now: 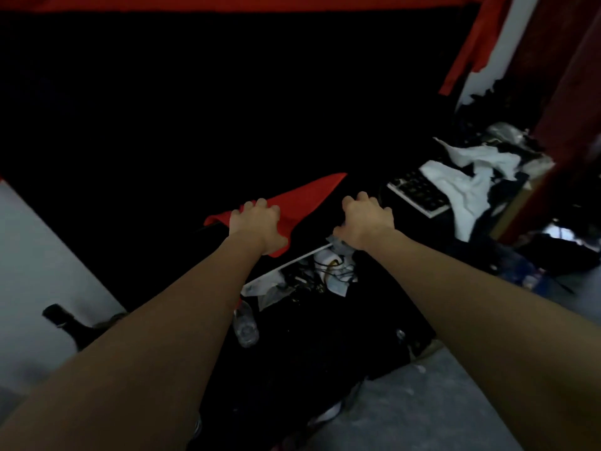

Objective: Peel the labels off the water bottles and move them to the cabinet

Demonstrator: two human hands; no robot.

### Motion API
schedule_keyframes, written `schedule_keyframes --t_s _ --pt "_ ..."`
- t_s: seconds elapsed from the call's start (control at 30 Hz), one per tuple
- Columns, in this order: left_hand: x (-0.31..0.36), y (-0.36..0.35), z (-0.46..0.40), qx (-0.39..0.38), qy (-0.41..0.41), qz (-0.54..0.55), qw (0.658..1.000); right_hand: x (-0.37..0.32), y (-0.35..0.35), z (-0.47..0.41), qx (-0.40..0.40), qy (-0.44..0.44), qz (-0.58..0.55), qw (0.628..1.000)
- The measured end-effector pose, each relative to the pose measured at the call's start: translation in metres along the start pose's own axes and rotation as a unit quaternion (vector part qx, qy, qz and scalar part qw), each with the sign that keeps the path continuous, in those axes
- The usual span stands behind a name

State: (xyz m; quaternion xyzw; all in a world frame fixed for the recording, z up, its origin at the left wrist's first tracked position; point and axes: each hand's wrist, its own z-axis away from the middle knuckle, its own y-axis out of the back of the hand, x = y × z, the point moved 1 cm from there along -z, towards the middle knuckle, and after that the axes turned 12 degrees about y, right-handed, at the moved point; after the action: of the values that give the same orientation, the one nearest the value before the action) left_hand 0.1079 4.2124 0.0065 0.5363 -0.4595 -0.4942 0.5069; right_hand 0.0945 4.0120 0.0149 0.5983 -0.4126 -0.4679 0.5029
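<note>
A dark, cluttered room fills the frame. At centre, the left hand (257, 222) grips a red cloth (302, 200); the right hand (364, 222) curls over black fabric (325, 219), its hold unclear. A clear plastic water bottle (245, 325) lies below centre.

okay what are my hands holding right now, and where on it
The left hand grips the red cloth at its folded lower edge. The right hand has curled fingers over something dark; what it holds cannot be told.

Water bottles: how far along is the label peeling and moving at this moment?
Done: nothing provably; the clear water bottle on the floor shows no label I can make out. In hand: no bottle; the left hand grips red cloth, the right hand grips dark fabric. Left: moving the bottle to a cabinet.
</note>
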Motion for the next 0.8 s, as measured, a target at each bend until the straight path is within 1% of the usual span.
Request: schedule_keyframes --t_s 0.1,0.17,0.27,0.4,0.47,0.53,0.63,0.8 --pt "0.019 -0.008 0.006 -0.01 -0.043 0.006 0.999 0.015 0.005 0.025 -0.003 -0.012 -0.032 0.999" --pt "0.037 -0.012 0.011 -0.022 -0.075 0.014 0.997 0.027 0.008 0.042 -0.002 -0.027 -0.033 0.999" --pt "0.067 -0.014 0.021 -0.039 -0.132 0.014 0.99 0.052 0.012 0.066 -0.005 -0.066 -0.029 0.997" --pt "0.119 0.002 0.032 -0.038 -0.199 0.027 0.979 0.1 0.022 0.106 0.007 -0.124 -0.042 0.991" --pt "0.153 0.013 0.043 -0.031 -0.226 0.03 0.973 0.125 0.027 0.13 0.026 -0.168 -0.028 0.985" --pt "0.193 0.021 0.06 -0.004 -0.257 0.014 0.966 0.152 0.033 0.157 0.046 -0.213 -0.02 0.976" --pt "0.258 0.023 0.094 0.04 -0.337 -0.018 0.941 0.194 0.043 0.206 0.066 -0.272 -0.02 0.96" --pt "0.372 0.028 0.166 0.027 -0.431 -0.022 0.902 0.266 0.064 0.31 0.098 -0.355 -0.033 0.929"
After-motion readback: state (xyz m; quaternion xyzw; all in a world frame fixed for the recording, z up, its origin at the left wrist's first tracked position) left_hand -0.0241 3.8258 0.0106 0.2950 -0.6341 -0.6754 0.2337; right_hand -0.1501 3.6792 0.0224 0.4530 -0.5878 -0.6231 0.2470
